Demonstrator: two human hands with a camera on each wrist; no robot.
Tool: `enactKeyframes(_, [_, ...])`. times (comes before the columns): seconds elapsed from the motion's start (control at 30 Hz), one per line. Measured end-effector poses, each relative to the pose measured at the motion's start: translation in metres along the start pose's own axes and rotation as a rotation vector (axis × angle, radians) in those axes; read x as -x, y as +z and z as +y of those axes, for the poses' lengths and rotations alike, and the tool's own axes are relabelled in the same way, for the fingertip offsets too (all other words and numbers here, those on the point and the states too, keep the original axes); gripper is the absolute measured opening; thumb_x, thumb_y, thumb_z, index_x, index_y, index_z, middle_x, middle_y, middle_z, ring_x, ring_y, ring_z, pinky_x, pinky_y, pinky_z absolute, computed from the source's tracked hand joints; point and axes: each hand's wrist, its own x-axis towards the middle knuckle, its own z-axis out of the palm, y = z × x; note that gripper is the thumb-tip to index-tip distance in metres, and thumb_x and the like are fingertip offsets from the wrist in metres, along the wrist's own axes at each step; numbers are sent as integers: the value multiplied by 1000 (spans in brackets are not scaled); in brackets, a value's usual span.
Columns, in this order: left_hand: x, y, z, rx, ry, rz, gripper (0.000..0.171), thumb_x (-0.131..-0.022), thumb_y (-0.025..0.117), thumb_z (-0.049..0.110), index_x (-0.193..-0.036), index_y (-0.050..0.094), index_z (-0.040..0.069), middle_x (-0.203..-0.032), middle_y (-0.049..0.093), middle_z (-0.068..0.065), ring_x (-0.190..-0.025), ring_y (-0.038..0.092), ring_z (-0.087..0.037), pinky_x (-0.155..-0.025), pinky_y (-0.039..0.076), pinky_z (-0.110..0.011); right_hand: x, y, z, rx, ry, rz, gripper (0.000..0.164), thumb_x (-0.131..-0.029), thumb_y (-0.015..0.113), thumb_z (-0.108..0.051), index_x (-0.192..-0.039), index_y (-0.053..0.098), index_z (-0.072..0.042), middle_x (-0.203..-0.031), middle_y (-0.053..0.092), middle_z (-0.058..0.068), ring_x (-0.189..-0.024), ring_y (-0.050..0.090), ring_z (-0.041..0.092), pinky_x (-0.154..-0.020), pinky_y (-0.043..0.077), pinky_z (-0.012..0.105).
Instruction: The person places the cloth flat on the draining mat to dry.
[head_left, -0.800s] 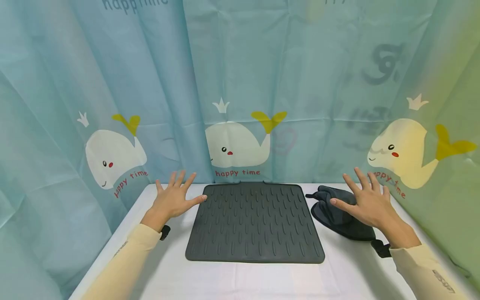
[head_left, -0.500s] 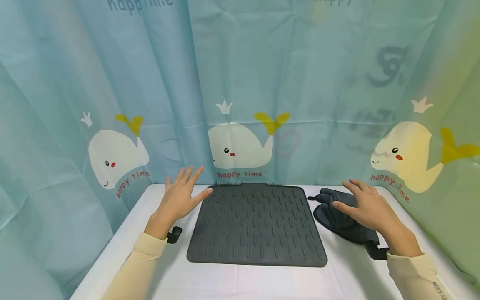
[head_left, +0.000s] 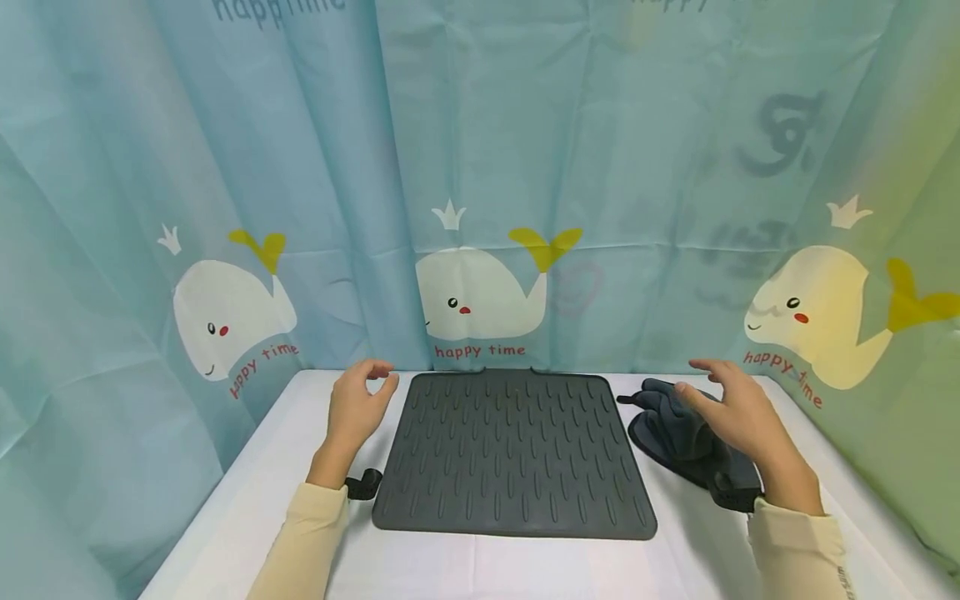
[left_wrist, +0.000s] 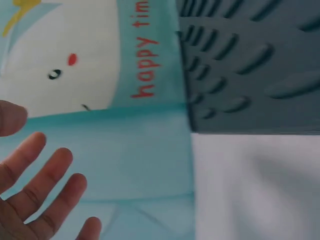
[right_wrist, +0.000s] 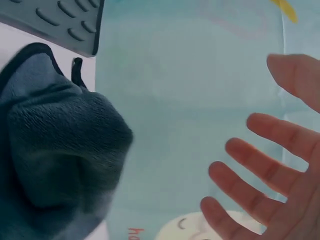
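A dark grey ribbed mat (head_left: 517,467) lies flat in the middle of the white table. To its right sits a crumpled dark blue-grey cloth (head_left: 667,429) with a dark edging and a small hanging loop. My right hand (head_left: 746,421) hovers above the cloth's right side, holding nothing; its fingers (right_wrist: 260,165) are loosely bent and apart from the cloth in the right wrist view. Left of the mat, my left hand (head_left: 356,408) is raised over the table with loosely bent fingers (left_wrist: 50,175) and nothing in it.
Light blue curtains (head_left: 480,125) with printed whales stand behind and on both sides of the table (head_left: 420,567). Black wrist cameras (head_left: 365,484) sit on both wrists. The mat's far edge lies close to the back curtain.
Both hands have gone from widely spread fingers to loosely bent ones. The left hand has turned and moved slightly right. The right hand has tilted over the cloth, which has stayed in place.
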Motion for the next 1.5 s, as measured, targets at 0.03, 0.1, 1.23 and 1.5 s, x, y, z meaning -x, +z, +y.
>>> enactKeyframes(0.03, [2,2,-3,-4,-19,-3,23,-99,66,23,-116,72,7,-115,72,-16,-113,63,-35,-94,50,-53,0,3,2,-7,10,16,58,-102,62,-38,-141,52,4,-138,52,34,-120,53,52,-91,45,67])
enactKeyframes(0.1, [4,7,-10,-24,-60,-18,22,-99,66,22,-114,72,7,-113,73,-15,-111,64,-35,-92,50,-52,1,8,6,-16,29,36,57,-102,62,-36,-141,52,4,-136,52,33,-119,54,52,-89,45,67])
enactKeyframes(1.23, [9,28,-37,-58,-296,-381,44,-92,71,13,-133,62,-3,-88,72,-9,-59,60,-13,-57,49,-28,6,53,59,62,171,-329,87,-95,69,-44,-151,33,12,-143,28,52,-126,32,75,-97,35,81])
enactKeyframes(1.5, [12,26,-31,-74,-298,-398,44,-88,72,3,-130,64,-3,-97,73,-13,-56,62,-12,-56,54,-28,3,56,62,78,164,-340,85,-93,72,-41,-150,35,10,-141,31,50,-125,34,74,-98,36,80])
